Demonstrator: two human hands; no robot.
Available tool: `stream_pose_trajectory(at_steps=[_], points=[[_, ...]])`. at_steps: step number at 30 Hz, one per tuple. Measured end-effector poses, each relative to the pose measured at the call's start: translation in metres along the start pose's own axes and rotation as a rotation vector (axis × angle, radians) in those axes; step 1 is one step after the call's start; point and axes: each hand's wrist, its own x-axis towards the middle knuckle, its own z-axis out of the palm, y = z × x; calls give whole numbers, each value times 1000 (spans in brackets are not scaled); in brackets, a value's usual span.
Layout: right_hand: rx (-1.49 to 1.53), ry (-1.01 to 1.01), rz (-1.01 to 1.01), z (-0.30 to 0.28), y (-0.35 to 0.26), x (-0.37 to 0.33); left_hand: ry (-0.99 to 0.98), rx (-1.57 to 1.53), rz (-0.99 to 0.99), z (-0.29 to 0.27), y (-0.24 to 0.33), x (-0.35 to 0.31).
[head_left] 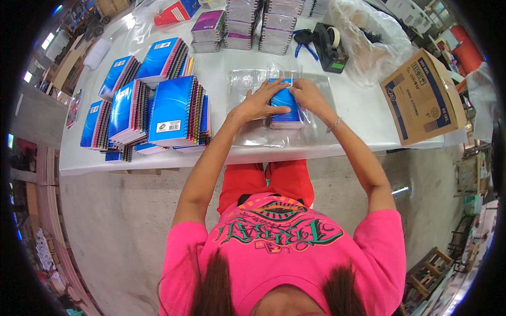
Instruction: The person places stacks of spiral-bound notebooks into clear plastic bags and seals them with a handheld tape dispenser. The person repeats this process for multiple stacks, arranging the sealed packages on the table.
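Observation:
A small stack of blue notebooks (286, 111) lies on clear plastic film (253, 138) near the table's front edge. Across its left side rests my left hand (259, 102), open, with the fingers stretched toward the top edge and the thumb on the cover. At the upper right edge of the stack, my right hand (311, 96) has its fingers bent together; whatever they pinch is hidden. Loose film rises past the far end of the notebooks and shows around both hands.
Piles of blue spiral notebooks (171, 111) stand to the left. Wrapped notebook stacks (276, 32) line the back, beside blue-handled cutters (305, 45) and a black tape dispenser (331, 50). Crumpled plastic (363, 50) and a cardboard box (421, 97) occupy the right side of the white table (211, 163).

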Motion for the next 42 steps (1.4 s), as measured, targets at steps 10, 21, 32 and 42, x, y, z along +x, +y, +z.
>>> stream_pose_trajectory(at_steps=[10,21,32,42], points=[[-74,-420,-331,-55,10,9,12,74,-20,-7,11,-2],[-265,-113,-375,-16,15,-13,209,-295,119,2,18,-12],[-177,-186,-319,-34,10,6,295,31,-253,-6,13,-21],[529,457,274,-145,165,113,285,-17,-290,-3,19,-19]])
